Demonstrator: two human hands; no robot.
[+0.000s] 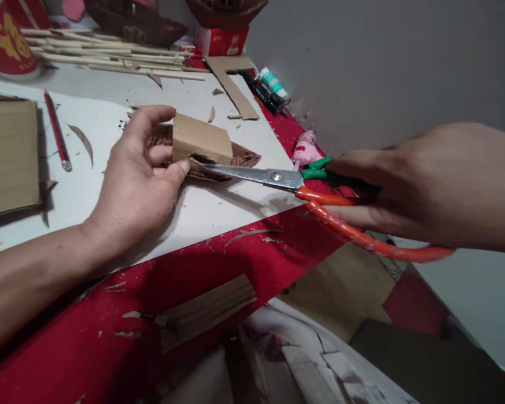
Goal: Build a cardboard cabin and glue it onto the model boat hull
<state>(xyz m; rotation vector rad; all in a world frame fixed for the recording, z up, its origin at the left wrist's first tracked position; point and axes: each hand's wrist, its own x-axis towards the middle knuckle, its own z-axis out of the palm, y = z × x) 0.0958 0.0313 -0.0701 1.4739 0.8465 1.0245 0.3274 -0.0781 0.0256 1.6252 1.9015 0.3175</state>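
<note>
My left hand [141,179] holds a small cardboard boat [244,155] on the white sheet, thumb at its near side and fingers behind. A curved tan cardboard cover [204,136] sits over the middle of the boat. From the right, my right hand [404,179] grips scissors [275,176] with green and orange handles. Their blades look nearly closed, and the tips touch the near lower edge of the cover beside my left thumb. Part of the boat's left end is hidden behind my left hand.
Left lie a cardboard sheet [10,157] and a red pencil [56,129]. Behind are wooden sticks [109,56], a red cup [8,42] and an L-shaped cardboard piece [235,92]. A pink glue bottle [306,150] is right of the boat; a cardboard strip [208,311] lies in front.
</note>
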